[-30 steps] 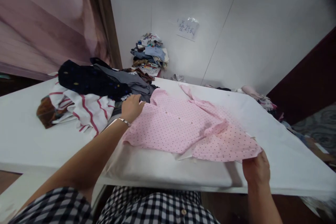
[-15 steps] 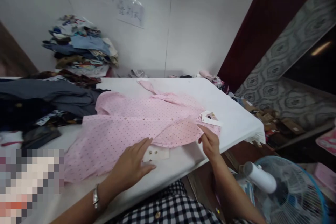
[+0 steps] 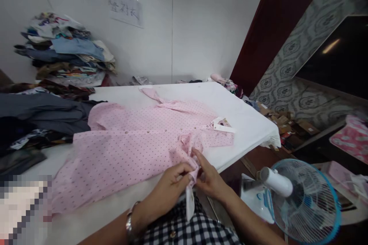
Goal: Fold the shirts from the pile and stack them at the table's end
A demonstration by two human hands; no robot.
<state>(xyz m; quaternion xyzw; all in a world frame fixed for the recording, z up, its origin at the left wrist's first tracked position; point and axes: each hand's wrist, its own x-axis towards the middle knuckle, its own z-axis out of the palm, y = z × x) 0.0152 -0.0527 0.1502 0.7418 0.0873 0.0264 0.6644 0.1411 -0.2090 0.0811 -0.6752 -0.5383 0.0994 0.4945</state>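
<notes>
1. Gathering a bunched sleeve [image 3: 186, 150] of a pink dotted shirt [image 3: 123, 162] between both hands, close together at the lower center of the frame.

2. Pinching narrow with the left hand [image 3: 169, 183], thumb and forefinger set on the cloth just above the white cuff [image 3: 190, 203]; wearing a silvery bracelet [image 3: 129, 222] on the same wrist.

3. Grasping the same sleeve from its other side with the right hand [image 3: 211, 180], forefinger laid against the folds, lower fingertips partly hidden.

4. Seen dangling below the fingers: the cuff, in front of a black-and-white checked garment [image 3: 192, 231] at the bottom edge of the frame.

5. Spread across the center of the frame on a white surface [image 3: 244, 111]: the shirt's body, with a row of buttons [image 3: 148, 131] along the middle, a white-edged collar [image 3: 224, 127] right of center and a far sleeve [image 3: 152, 93] reaching toward the back.

6. Heaped at the left edge of the frame: gray and dark clothes [image 3: 48, 111], beside the shirt's hem. Stacked at upper left against the wall: a tall pile of clothing [image 3: 77, 48].

7. Posted on the wall, above and left of center: a handwritten paper sign [image 3: 125, 9].

8. Standing at lower right of the frame: a blue-rimmed fan [image 3: 309, 201], below scattered cardboard boxes [image 3: 283, 122]. Visible at upper right: a dark screen [image 3: 336, 57] against a patterned wall [image 3: 290, 49].
</notes>
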